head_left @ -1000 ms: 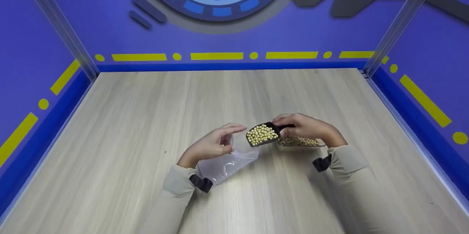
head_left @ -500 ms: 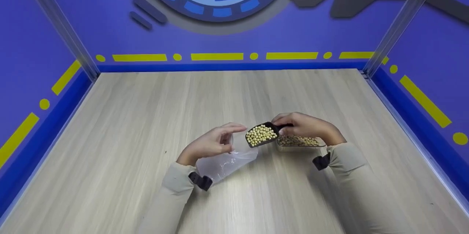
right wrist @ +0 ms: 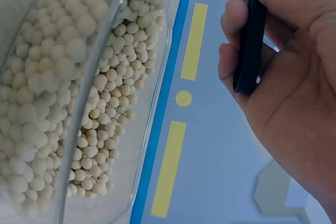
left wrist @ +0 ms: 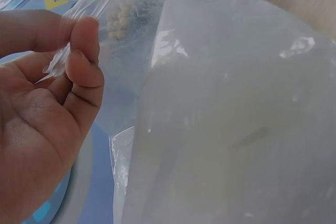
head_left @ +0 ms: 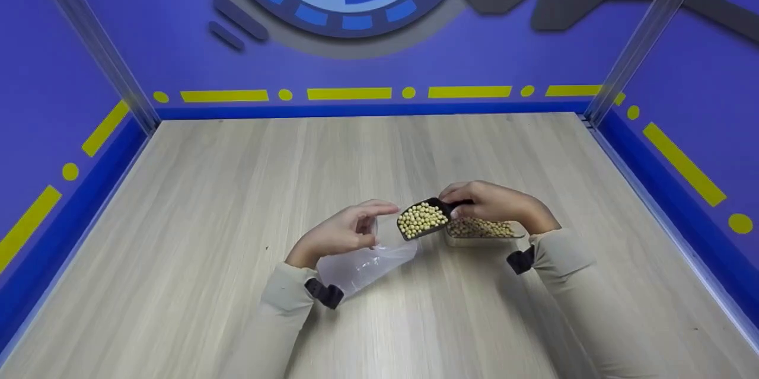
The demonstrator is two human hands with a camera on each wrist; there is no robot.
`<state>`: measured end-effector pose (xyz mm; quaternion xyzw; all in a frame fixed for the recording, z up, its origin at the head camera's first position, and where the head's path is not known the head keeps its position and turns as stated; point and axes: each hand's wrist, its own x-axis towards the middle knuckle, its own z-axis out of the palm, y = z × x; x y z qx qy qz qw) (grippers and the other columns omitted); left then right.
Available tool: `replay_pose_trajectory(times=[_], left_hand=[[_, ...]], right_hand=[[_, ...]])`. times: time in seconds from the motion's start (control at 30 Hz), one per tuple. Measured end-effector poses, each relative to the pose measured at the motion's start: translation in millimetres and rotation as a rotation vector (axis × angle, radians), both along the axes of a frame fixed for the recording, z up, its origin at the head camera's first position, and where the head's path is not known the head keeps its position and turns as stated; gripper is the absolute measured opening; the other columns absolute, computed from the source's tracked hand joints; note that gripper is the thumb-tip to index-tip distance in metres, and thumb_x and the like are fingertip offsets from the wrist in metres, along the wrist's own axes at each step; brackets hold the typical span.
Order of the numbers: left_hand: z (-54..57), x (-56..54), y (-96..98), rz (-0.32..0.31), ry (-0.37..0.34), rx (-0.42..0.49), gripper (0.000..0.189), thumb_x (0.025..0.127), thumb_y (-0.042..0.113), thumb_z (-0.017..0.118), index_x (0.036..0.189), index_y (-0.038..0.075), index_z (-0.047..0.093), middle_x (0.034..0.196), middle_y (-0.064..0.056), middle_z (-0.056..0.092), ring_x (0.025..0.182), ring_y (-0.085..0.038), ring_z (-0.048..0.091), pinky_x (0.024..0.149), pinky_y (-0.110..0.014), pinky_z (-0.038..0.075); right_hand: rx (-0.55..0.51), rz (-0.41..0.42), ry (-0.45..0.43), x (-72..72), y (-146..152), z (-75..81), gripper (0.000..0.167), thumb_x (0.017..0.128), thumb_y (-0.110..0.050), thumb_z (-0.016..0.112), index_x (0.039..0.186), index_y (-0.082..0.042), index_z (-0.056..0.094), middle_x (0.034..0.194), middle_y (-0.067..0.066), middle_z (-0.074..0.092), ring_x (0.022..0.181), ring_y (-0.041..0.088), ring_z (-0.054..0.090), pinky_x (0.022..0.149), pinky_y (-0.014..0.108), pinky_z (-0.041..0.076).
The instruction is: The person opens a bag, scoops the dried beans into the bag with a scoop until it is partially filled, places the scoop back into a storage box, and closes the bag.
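My left hand [head_left: 341, 231] pinches the edge of a clear plastic zip bag [head_left: 367, 266], which hangs below it with its mouth toward the right. In the left wrist view the bag [left wrist: 226, 108] fills most of the picture, its zip edge between thumb and fingers. My right hand [head_left: 495, 204] grips the handle [right wrist: 251, 45] of a black scoop [head_left: 446, 206]. Heaped in the scoop are round pale-yellow soybeans [head_left: 422, 220], and its front lip overlaps the bag's mouth in the head view. Through the film, beans [left wrist: 119, 22] show blurred in the left wrist view.
Under the right hand stands a clear plastic box [head_left: 483, 241] with more soybeans [right wrist: 100, 108] inside. The wooden tabletop [head_left: 273, 177] is bounded by blue panels [head_left: 379, 64] at the back and on both sides.
Both hands, the bag and the loaded scoop stay almost still. The scoop has shifted very slightly left, toward the bag.
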<state>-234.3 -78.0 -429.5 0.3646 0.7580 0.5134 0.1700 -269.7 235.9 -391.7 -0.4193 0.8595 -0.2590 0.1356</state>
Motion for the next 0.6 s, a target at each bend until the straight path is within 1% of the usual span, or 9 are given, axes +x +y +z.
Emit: replay_pose_trajectory(times=[0.1,0.23,0.43,0.6], left_hand=[[-0.4,-0.1,0.5,-0.001,0.0,-0.005,0.06,0.082,-0.01,0.054,0.14,-0.002,0.046,0.139,-0.018,0.047,0.074,-0.005,0.044,0.066,-0.016,0.039],[-1.0,-0.5,1.2,-0.001,0.0,-0.016,0.06,0.082,-0.01,0.055,0.14,0.0,0.046,0.141,-0.017,0.046,0.075,-0.006,0.044,0.067,-0.016,0.039],[-1.9,-1.3,1.4,-0.012,0.0,-0.016,0.059,0.082,-0.01,0.055,0.14,-0.004,0.044,0.141,-0.021,0.045,0.074,-0.006,0.044,0.067,-0.016,0.039],[-1.7,-1.6,1.4,-0.013,0.01,-0.021,0.059,0.082,-0.01,0.056,0.14,-0.005,0.044,0.141,-0.02,0.046,0.075,-0.005,0.045,0.068,-0.016,0.04]], right_hand=[[0.016,-0.006,0.007,0.1,-0.8,0.9,0.026,0.093,-0.007,0.059,0.117,0.001,0.067,0.123,0.017,0.063,0.117,0.034,0.058,0.099,0.047,0.045],[0.032,-0.016,0.01,0.7,-0.8,1.8,0.027,0.092,-0.006,0.059,0.118,0.001,0.067,0.123,0.017,0.063,0.118,0.034,0.058,0.1,0.047,0.045],[0.019,-0.01,-0.004,1.5,-1.2,2.7,0.026,0.092,-0.005,0.059,0.116,0.0,0.068,0.12,0.016,0.066,0.115,0.033,0.059,0.098,0.047,0.046],[0.029,-0.009,-0.007,0.8,-1.9,2.9,0.024,0.092,-0.005,0.059,0.114,0.0,0.068,0.119,0.016,0.066,0.115,0.033,0.06,0.098,0.047,0.046]])
